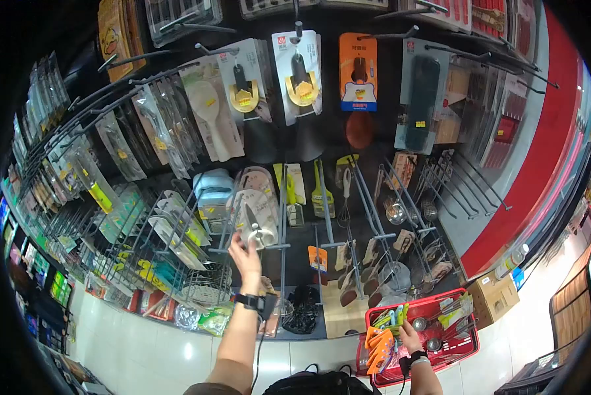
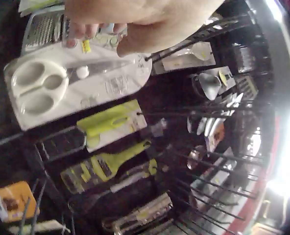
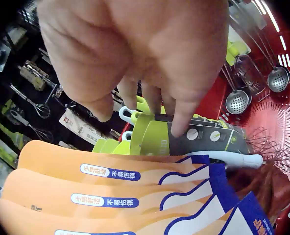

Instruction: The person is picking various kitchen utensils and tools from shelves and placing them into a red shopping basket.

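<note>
- At the centre left of the head view, the left hand (image 1: 246, 260) reaches up to a white scissors pack (image 1: 261, 214) hanging on the rack (image 1: 284, 217).
- In the left wrist view, its fingertips and thumb are bent at the upper edge of that pack; whether the grip pinches it or only touches it, I cannot tell.
- Below the pack in that view hang a green-handled tool on a card (image 2: 103, 128) and a green brush-like tool (image 2: 103, 169); an orange card (image 2: 15, 200) is at lower left.
- Toward the lower right of the head view, a red basket (image 1: 363, 352) stands on the tiled floor (image 1: 275, 359), beside a cardboard box (image 1: 495, 296).
- Inside the basket, the right hand (image 1: 410, 337) touches green packs (image 3: 152, 134); its grip is loose, with fingers reaching down and one lying over a dark card.
- Across the lower part of the right wrist view, orange packs (image 3: 86, 181) with blue ends overlap in a fan, just beside the green ones.
- At upper right of that view are two slotted ladles (image 3: 238, 102), with wire whisks (image 3: 277, 147) below them.
- High in the head view hang white cards (image 1: 298, 72) and an orange-and-blue card (image 1: 358, 66).
</note>
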Demonstrator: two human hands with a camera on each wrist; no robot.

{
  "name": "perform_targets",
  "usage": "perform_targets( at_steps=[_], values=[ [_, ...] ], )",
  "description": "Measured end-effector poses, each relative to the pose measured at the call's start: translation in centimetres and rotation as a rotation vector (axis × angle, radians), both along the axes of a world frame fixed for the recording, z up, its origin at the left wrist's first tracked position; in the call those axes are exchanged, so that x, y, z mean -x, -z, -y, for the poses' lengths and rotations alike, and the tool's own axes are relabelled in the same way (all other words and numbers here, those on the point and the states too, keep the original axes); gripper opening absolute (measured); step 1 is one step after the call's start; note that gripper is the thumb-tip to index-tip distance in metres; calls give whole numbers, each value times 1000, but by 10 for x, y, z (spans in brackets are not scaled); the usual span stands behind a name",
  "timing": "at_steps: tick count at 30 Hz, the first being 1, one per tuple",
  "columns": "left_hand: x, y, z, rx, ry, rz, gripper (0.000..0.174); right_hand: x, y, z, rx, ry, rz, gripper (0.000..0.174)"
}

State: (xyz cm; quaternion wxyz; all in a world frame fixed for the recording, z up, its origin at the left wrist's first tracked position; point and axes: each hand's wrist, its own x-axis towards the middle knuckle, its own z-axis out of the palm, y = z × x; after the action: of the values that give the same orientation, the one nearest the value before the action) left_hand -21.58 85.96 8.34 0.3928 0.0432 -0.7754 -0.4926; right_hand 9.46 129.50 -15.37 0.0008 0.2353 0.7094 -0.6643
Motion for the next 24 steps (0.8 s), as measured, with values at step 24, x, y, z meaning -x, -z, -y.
perform_targets(
  at_steps=[24],
  values=[
    [138, -62, 54, 131, 395, 130, 52, -51, -48, 17, -70, 368, -53, 59]
  ],
)
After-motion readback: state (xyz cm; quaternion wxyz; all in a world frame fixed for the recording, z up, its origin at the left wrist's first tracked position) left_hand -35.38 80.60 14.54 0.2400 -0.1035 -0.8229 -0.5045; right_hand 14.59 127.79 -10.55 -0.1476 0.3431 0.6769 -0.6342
